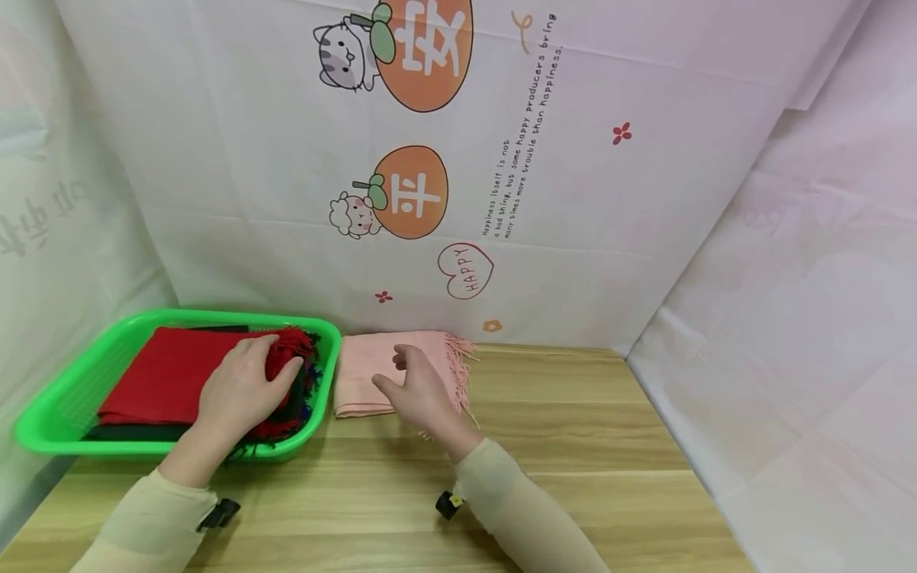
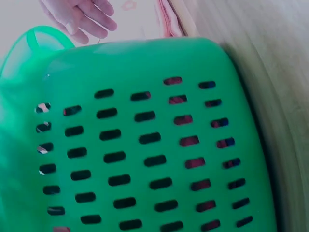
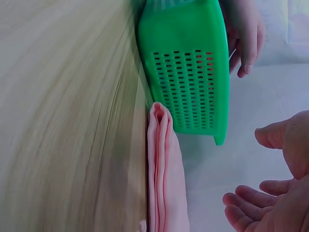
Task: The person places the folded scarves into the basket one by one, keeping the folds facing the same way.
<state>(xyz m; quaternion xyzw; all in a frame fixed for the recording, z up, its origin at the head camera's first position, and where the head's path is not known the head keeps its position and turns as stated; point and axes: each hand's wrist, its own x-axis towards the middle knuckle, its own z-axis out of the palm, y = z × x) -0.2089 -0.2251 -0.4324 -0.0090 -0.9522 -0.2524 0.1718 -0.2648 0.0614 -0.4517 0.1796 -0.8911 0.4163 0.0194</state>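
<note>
Bright green slotted basket [image 1: 64, 414], red scarf [image 1: 168, 374] inside, pale pink fringed scarf [image 1: 361, 374], light wood-grain table [image 1: 573, 461], cartoon-printed white backdrop [image 1: 609, 199]

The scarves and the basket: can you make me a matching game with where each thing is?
Things:
1. red scarf
2. pink scarf
3. green basket
4. left hand

Places:
a. on the wooden table, right of the basket
b. folded inside the basket
c. gripping the red scarf's fringed end
d. at the table's left end

Pairs: 1-b, 2-a, 3-d, 4-c

Beige sleeves [image 1: 516, 501] reach both wrists, each bearing a black clip [image 1: 447, 504].
</note>
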